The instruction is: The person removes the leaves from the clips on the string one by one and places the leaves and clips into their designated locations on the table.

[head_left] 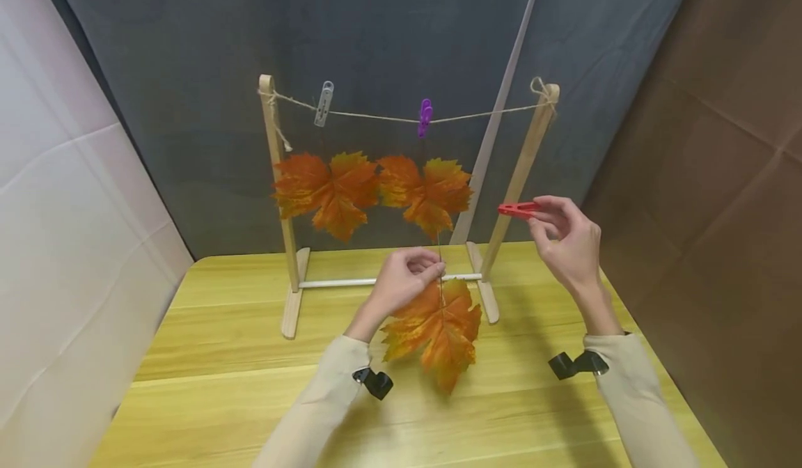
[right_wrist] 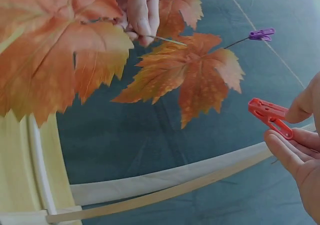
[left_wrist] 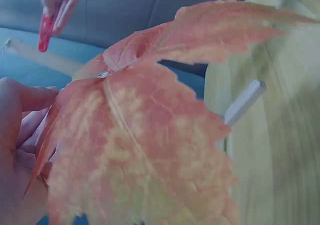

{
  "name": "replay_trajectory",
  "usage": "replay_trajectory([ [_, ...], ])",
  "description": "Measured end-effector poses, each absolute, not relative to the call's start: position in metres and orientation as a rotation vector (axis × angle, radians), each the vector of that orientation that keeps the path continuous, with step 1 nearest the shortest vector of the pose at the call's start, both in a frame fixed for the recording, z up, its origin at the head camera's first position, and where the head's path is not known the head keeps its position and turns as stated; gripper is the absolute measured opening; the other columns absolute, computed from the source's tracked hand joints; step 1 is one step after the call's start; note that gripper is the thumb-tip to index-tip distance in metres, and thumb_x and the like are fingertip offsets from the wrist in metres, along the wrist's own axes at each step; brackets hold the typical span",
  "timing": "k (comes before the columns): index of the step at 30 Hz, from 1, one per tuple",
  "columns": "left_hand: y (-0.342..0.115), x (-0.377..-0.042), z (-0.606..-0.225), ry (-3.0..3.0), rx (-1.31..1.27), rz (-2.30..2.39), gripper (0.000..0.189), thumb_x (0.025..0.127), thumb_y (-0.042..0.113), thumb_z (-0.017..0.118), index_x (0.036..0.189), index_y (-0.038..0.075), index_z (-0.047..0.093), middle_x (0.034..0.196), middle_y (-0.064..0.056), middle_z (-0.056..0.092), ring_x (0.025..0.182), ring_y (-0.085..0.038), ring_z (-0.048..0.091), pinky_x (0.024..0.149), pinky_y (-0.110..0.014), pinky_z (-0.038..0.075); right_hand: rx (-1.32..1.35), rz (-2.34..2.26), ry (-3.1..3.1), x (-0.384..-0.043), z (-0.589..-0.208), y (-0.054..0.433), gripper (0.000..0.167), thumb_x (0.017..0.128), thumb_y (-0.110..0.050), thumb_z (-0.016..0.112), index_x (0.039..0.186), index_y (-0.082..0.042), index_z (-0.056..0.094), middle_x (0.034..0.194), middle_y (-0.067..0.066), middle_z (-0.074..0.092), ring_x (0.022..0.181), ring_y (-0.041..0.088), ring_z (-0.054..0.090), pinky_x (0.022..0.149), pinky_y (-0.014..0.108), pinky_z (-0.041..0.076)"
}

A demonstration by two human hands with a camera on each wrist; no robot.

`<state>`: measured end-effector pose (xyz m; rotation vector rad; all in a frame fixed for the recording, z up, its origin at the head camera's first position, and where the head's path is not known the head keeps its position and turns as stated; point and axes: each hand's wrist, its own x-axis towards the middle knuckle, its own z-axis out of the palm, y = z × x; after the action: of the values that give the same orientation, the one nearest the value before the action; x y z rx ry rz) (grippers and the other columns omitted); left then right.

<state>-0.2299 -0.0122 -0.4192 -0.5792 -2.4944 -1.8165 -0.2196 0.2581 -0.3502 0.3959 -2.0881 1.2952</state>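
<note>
My left hand (head_left: 410, 278) pinches the thin stem of an orange maple leaf (head_left: 445, 336), which hangs down below the fingers over the table. In the left wrist view that leaf (left_wrist: 145, 145) covers much of the picture. Out to the right, my right hand (head_left: 569, 245) holds a red clothespin (head_left: 519, 209) between thumb and fingers, its nose pointing left. Two more leaves hang from a twine line (head_left: 376, 116): a left leaf (head_left: 328, 189) under a grey clothespin (head_left: 324, 104), and a middle leaf (head_left: 429, 189) under a purple clothespin (head_left: 425, 118).
The twine runs between two wooden posts, a left post (head_left: 276, 175) and a right post (head_left: 523, 158), each on a flat foot. A white rod (head_left: 338, 283) joins them low down. The stand is on a wood-grain table (head_left: 207, 356) before a dark grey curtain (head_left: 188, 106).
</note>
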Motion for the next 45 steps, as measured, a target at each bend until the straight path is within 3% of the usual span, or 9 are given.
replay_trajectory([
  [33, -0.101, -0.208, -0.475, -2.442, -0.132, -1.926, 0.020, 0.093, 0.012, 0.072, 0.106, -0.004, 0.073, 0.093, -0.017, 0.077, 0.080, -0.014, 0.074, 0.073, -0.019, 0.057, 0.261, 1.456, -2.260, -0.192, -0.450, 0.264, 0.031, 0.085, 0.016, 0.068, 0.116, 0.016, 0.063, 0.108, 0.035, 0.069, 0.088, -0.013, 0.064, 0.081, 0.006, 0.052],
  [39, -0.119, -0.200, -0.485, -2.423, -0.013, -1.917, 0.021, 0.094, 0.008, 0.071, 0.107, -0.007, 0.072, 0.096, -0.021, 0.076, 0.079, -0.012, 0.074, 0.072, -0.017, 0.056, 0.251, 1.461, -2.289, -0.187, -0.464, 0.267, 0.030, 0.086, 0.010, 0.072, 0.115, 0.010, 0.066, 0.107, 0.029, 0.072, 0.087, -0.010, 0.065, 0.081, 0.006, 0.052],
  [45, -0.133, -0.191, -0.491, -2.489, 0.069, -1.834, 0.022, 0.094, 0.013, 0.072, 0.109, -0.004, 0.073, 0.097, -0.018, 0.077, 0.083, -0.014, 0.074, 0.072, -0.018, 0.055, 0.252, 1.516, -2.290, -0.181, -0.477, 0.267, 0.030, 0.085, 0.013, 0.072, 0.114, 0.013, 0.065, 0.107, 0.033, 0.071, 0.088, -0.009, 0.066, 0.081, 0.008, 0.053],
])
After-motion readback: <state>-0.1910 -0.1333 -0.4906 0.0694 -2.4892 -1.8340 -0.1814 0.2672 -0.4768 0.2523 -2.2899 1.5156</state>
